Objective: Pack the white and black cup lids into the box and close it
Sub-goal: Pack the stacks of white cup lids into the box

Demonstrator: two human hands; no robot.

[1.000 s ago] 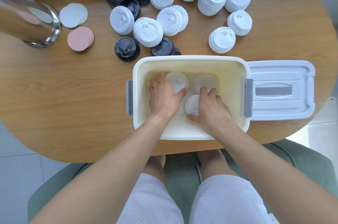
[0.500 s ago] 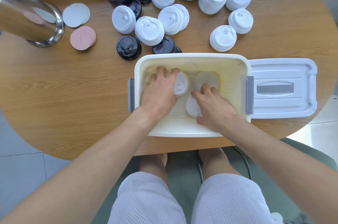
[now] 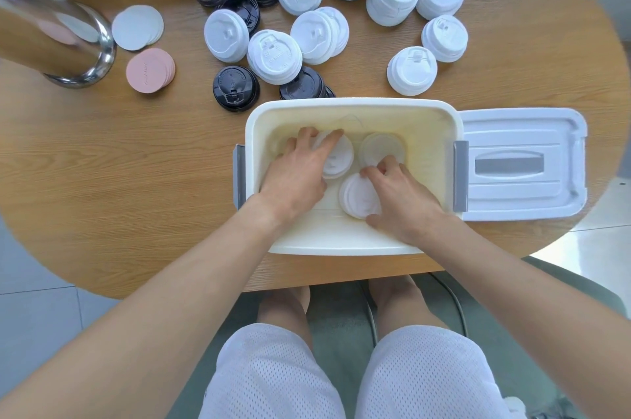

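One head cam, wide-angle, looks steeply down, close over both hands in the box; table beyond, knees below.

White lids, black lids, cream box, pink discs.

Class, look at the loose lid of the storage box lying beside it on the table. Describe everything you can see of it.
The white rectangular plastic box lid lies flat on the round wooden table, just right of the open cream plastic box, next to its grey side latch. It has rounded corners, a raised stepped rim and a recessed centre with a grey bar, apparently a handle. Its right edge reaches the table's edge. Neither hand touches it.
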